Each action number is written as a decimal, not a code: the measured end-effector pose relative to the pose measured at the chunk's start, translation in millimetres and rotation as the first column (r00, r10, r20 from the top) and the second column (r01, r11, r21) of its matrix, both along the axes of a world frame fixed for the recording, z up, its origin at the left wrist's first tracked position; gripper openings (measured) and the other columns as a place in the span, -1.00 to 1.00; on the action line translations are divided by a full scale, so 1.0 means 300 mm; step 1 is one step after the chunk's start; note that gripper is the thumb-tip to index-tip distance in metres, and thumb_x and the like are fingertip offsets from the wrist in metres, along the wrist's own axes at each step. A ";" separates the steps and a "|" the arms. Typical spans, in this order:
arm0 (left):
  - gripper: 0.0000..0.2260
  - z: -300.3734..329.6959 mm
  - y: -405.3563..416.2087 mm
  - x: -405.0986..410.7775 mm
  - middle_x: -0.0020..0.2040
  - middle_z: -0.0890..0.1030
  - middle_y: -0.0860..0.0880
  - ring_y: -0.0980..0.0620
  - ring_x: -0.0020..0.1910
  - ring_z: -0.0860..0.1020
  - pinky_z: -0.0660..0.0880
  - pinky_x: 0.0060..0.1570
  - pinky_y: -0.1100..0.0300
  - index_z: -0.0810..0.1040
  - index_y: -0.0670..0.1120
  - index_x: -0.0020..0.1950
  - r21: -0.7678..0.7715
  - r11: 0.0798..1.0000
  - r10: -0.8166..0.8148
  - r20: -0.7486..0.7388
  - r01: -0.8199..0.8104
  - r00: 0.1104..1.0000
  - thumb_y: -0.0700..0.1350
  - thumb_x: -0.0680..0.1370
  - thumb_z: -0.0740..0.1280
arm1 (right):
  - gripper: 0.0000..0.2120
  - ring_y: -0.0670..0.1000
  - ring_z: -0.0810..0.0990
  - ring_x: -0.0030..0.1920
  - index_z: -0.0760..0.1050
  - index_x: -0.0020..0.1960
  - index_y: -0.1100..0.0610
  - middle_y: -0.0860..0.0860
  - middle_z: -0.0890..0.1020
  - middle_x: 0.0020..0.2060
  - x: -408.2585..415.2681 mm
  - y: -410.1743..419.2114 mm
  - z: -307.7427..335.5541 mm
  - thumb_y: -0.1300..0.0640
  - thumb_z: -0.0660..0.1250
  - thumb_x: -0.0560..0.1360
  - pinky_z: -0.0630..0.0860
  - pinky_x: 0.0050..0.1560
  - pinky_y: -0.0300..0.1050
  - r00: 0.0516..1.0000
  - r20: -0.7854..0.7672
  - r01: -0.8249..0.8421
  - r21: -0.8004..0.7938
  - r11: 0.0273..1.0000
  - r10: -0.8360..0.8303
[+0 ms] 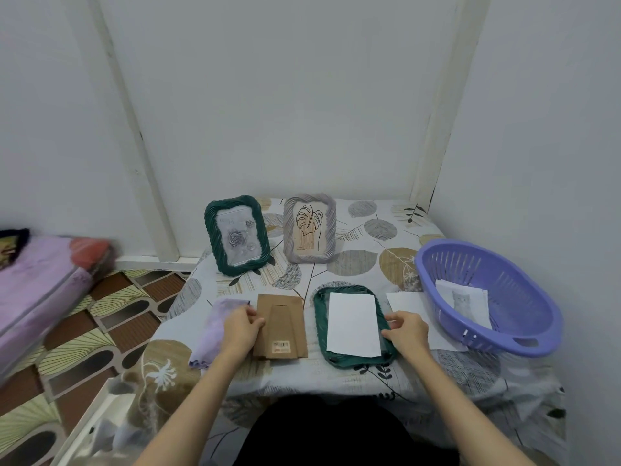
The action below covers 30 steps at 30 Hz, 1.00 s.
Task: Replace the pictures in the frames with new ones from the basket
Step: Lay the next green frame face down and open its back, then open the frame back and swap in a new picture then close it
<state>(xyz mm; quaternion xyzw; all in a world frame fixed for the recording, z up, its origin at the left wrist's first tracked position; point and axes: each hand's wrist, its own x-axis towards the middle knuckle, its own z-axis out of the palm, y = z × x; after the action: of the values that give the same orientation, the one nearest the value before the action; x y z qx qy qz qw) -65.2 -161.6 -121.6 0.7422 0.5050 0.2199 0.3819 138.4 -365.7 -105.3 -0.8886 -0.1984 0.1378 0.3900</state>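
Lower centre, the left hand (241, 326) pinches the brown backing board (280, 327), probably to bring it to the face-down green frame (321, 331). White paper (353, 322) lies inside; the right hand (405, 331) grips its rim, steadying. Right, the basket (524, 334) holds a picture (465, 299).

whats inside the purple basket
One sheet of paper with a faint grey picture, seemingly a cat, lies in the purple basket. Whether more sheets lie under it cannot be seen.

Green frame (353, 322) face-down, white sheet (353, 324) on it; brown backing board (280, 326) beside.
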 end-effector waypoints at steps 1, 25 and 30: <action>-0.73 0.000 -0.010 -0.001 0.08 0.60 -0.25 -0.17 0.12 0.54 0.39 0.06 0.15 0.49 -0.30 0.16 0.057 0.998 -0.036 -0.045 0.038 0.998 -0.25 0.49 0.34 | -0.68 0.13 0.58 0.01 0.59 0.08 0.24 0.20 0.65 -0.07 -0.010 0.003 -0.003 0.36 0.43 0.34 0.46 0.08 -0.11 1.000 -0.008 -0.003 0.006 1.000 0.003; -0.67 0.013 -0.200 0.156 0.34 0.41 0.10 -0.01 0.36 0.24 0.19 0.25 0.06 0.47 0.07 0.23 0.230 0.838 -0.403 -0.351 0.495 0.845 0.11 0.49 0.29 | -0.87 0.11 0.60 -0.08 0.64 -0.17 0.11 0.05 0.67 -0.15 -0.086 0.052 -0.006 0.07 0.47 0.33 0.51 -0.12 -0.08 0.995 0.024 0.095 0.045 0.995 -0.096; -0.74 0.046 -0.210 0.196 0.42 0.33 -0.07 -0.04 0.44 0.20 0.16 0.42 0.02 0.55 0.15 0.12 0.125 0.918 -0.391 0.135 0.375 0.911 -0.05 0.45 0.40 | -0.87 0.03 0.59 -0.19 0.60 -0.17 0.21 0.04 0.61 -0.30 -0.063 0.050 0.047 0.15 0.47 0.35 0.51 -0.08 -0.11 1.000 -0.020 0.020 0.257 0.966 -0.015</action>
<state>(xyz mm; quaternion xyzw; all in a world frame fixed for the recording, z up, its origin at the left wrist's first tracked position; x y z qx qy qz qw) -6.5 -224.5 -107.7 0.8246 0.3066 0.2228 0.4201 119.4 -350.7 -91.3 -0.8311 -0.2034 0.1153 0.5047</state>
